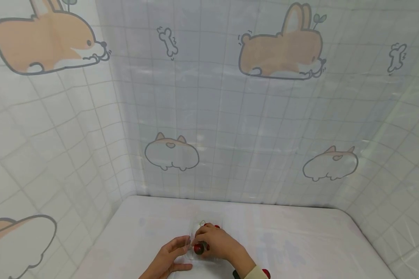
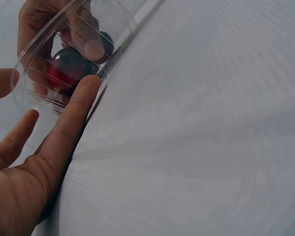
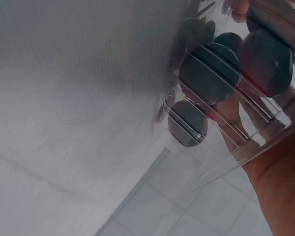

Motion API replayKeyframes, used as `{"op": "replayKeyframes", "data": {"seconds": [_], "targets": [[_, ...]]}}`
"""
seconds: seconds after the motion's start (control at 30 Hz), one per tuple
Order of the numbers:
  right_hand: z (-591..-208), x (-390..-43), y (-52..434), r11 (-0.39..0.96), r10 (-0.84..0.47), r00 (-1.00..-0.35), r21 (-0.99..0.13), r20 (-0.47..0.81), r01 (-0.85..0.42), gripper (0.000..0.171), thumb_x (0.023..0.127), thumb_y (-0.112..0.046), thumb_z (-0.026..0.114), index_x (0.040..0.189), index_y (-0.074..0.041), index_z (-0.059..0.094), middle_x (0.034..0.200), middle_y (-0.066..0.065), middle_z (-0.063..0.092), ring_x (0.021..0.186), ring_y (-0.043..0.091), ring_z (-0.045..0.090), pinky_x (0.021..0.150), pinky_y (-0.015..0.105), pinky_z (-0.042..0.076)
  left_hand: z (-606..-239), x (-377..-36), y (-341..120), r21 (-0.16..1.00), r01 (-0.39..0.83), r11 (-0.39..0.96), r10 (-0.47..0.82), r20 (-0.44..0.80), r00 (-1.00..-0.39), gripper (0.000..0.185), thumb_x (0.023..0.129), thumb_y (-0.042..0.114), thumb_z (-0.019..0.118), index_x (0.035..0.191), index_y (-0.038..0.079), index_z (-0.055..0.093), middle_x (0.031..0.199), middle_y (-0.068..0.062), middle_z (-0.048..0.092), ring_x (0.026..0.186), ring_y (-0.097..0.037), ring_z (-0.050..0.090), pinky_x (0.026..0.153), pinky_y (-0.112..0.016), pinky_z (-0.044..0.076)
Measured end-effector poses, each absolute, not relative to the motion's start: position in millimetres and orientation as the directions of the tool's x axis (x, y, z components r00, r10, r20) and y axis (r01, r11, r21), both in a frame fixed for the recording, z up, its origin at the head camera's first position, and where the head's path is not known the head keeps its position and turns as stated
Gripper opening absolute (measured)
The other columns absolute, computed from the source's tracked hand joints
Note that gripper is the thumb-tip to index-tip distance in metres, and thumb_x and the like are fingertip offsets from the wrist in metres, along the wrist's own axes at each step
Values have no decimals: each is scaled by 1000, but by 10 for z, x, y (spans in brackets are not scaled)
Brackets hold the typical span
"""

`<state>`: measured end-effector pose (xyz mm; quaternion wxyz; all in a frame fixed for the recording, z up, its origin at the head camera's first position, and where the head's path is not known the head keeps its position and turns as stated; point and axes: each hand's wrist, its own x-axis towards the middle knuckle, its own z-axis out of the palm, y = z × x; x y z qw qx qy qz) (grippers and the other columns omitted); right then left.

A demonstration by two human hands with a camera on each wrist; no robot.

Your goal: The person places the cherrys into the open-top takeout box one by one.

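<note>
A clear plastic container with ridged walls stands on the white table and holds several round, glossy fruits, dark red with dark green. My left hand rests at the container's left side, fingers fairly straight; in the left wrist view one long finger lies along the wall close to the table. Reaching into the container from the right, my right hand has its fingers curled about a red and dark green round fruit. More fruits show through the ridged wall in the right wrist view.
Beside my right sleeve, at the near edge of the view, lies another red fruit with something dark green near it. White tiled-pattern sheets with cartoon dogs wall in the table at the back and both sides.
</note>
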<state>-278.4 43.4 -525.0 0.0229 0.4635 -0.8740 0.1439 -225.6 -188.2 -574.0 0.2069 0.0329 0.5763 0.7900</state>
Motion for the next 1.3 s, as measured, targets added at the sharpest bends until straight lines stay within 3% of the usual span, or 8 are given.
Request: {"op": "replayKeyframes", "data": {"seconds": [0.63,1.0,1.3], "targets": [[-5292,-2814,499,500,-819,-543,-235,184,-833,35,78,-36,88,111,-34,75,122,-14,59,119,9,48,96,29,51,-5763,-2232,-1861,925,-291,-244,350,-196,-916,65,101,24,64,150,-7,35,154,-27,34,126,-29,50,92,-52,56],[-5219,-2789,566,488,-812,-539,-246,224,-837,37,82,-43,81,117,-34,73,130,-10,58,123,10,48,99,31,50,-5726,-2222,-1850,928,-286,-240,357,-189,-915,64,101,24,63,150,-8,35,152,-25,38,122,-28,53,92,-52,56],[-5066,-2731,661,488,-765,-561,-286,315,-825,41,86,-37,81,124,-26,70,132,-3,60,122,11,51,98,31,52,-5719,-2234,-1843,930,-286,-231,341,-198,-919,65,101,25,64,149,-8,36,153,-27,34,122,-29,53,91,-52,56]]}}
